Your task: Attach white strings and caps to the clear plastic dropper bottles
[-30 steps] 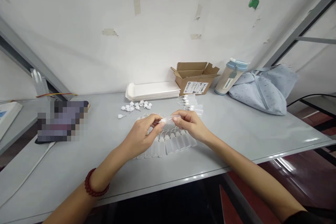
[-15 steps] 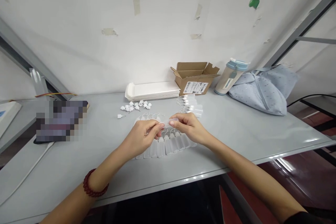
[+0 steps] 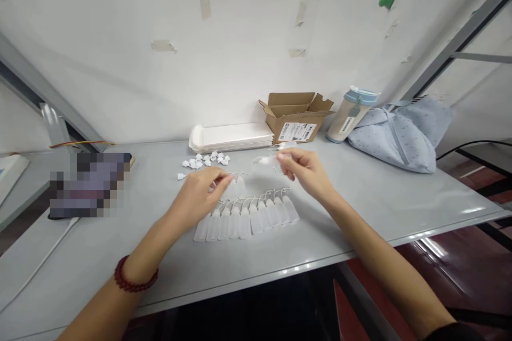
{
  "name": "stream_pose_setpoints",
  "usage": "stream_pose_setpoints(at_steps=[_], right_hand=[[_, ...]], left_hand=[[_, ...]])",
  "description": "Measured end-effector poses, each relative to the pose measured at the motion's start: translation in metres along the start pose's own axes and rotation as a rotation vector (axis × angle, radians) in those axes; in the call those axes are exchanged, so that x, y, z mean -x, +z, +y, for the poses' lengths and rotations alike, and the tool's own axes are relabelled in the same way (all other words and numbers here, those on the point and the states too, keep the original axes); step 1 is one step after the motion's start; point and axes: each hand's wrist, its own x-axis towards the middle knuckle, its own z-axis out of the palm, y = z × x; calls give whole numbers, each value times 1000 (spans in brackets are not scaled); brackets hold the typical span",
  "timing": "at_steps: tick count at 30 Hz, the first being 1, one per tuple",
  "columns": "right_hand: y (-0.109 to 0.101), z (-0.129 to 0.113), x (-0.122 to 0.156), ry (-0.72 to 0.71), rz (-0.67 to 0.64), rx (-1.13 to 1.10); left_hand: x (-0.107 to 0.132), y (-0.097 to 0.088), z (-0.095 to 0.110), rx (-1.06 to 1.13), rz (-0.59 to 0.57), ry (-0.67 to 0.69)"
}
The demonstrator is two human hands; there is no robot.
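My right hand (image 3: 302, 171) pinches a small translucent bottle with a white top (image 3: 267, 160), raised above the table and blurred by motion. My left hand (image 3: 202, 191) has thumb and forefinger close together beside the back row of bottles; whatever is between the fingertips cannot be made out. Below the hands lies a front row of several clear squeeze bottles (image 3: 245, 224), each with a thin curved white cord at its neck. Behind them lie more such bottles (image 3: 236, 190), partly hidden by my left hand. Loose white caps (image 3: 207, 160) are scattered farther back.
A stack of flat white trays (image 3: 236, 137) and an open cardboard box (image 3: 298, 122) stand by the wall. Right of them are a tumbler (image 3: 350, 117) and a pale blue cloth bag (image 3: 396, 141). A phone (image 3: 90, 184) with a cable (image 3: 44, 261) lies at left.
My hands have moved apart from where they met over the bottles. My right hand has gone up and away with a bottle, and my left hand has shifted left.
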Motion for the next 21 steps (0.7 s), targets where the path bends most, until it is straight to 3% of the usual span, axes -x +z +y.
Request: stream_pose_setpoints(at_steps=[4,7,10,15,21], right_hand=[[-29,2,-12,-16,140,112],[-45,7,-18,55,50,250],[-52,12,-21,138,-90,311],[-54,18,-21,181,-239,353],[-58,18,-21,256,-343,409]], left_hand=[[-5,-21,-37,-325,-39,-180],[-5,-33,-70,-531,-127,-279],[-2,-37,-91,-566,-262,-328],[0,-34,-98,-542,-340,-358],[-1,-31,-98,-525,-324,-331]])
